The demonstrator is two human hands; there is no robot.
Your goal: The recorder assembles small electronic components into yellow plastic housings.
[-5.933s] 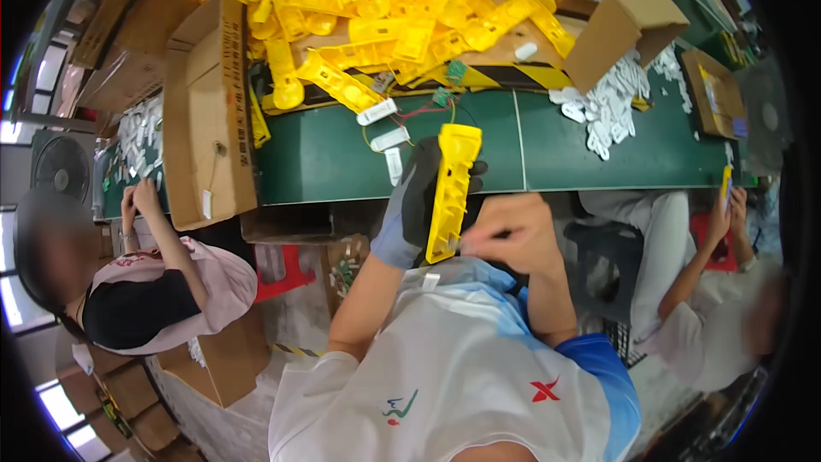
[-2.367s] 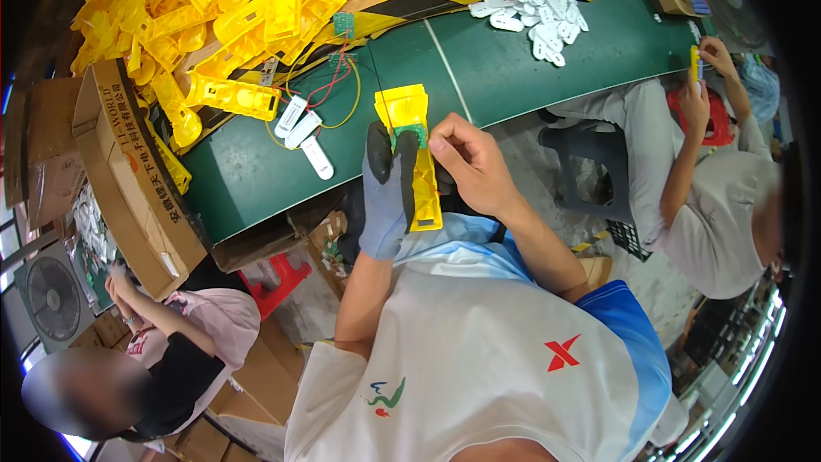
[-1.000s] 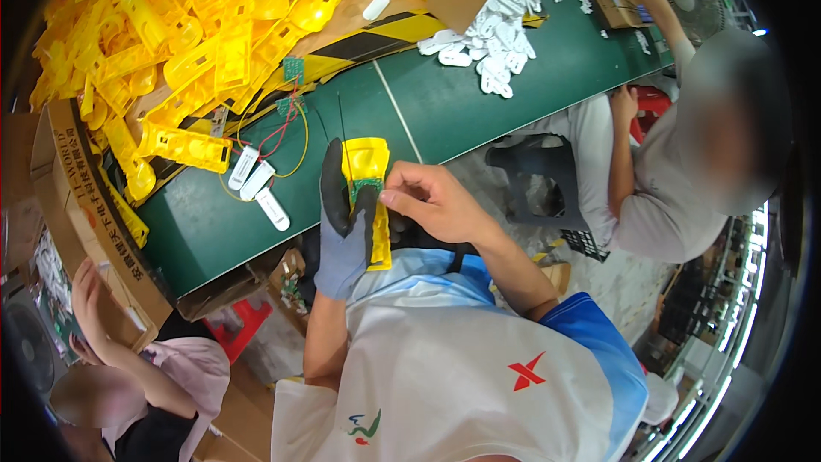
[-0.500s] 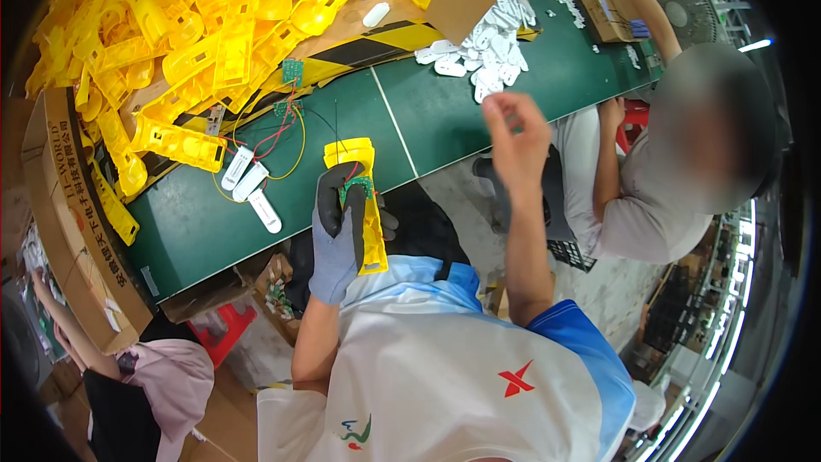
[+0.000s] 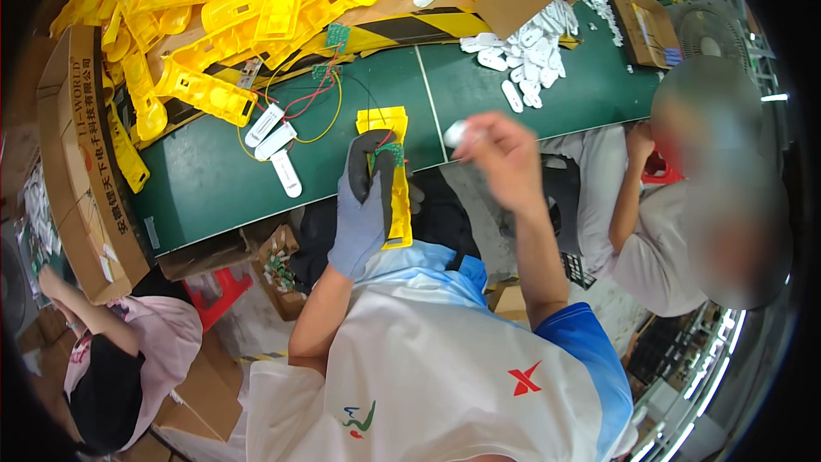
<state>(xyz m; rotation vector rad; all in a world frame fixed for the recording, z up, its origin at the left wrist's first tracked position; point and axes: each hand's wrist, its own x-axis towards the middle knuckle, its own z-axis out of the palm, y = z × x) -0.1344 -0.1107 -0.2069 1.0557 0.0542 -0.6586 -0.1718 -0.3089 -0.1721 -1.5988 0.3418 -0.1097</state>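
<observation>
My left hand point(image 5: 359, 205), in a grey glove with black fingers, grips a long yellow plastic shell point(image 5: 400, 216) at the table's near edge. Under its thumb and fingers sits a small green circuit board point(image 5: 392, 153), with thin red and black wires, inside the shell. My bare right hand point(image 5: 506, 162) is raised to the right of the shell, somewhat blurred. Between its thumb and fingers it pinches a small white plastic piece point(image 5: 455, 133). Beyond it, similar white pieces point(image 5: 534, 56) lie heaped on the green table point(image 5: 205, 192).
Yellow shells point(image 5: 282, 4) are piled at the far left. Three white oblong parts point(image 5: 286, 173) lie left of my gloved hand, near wires and green boards point(image 5: 337, 37). A cardboard box point(image 5: 107, 180) stands at the left; a co-worker point(image 5: 654, 231) sits at the right.
My right hand, near the white heap before, has come back toward the shell and now holds a white piece. My left hand keeps its grip. The whole view has shifted.
</observation>
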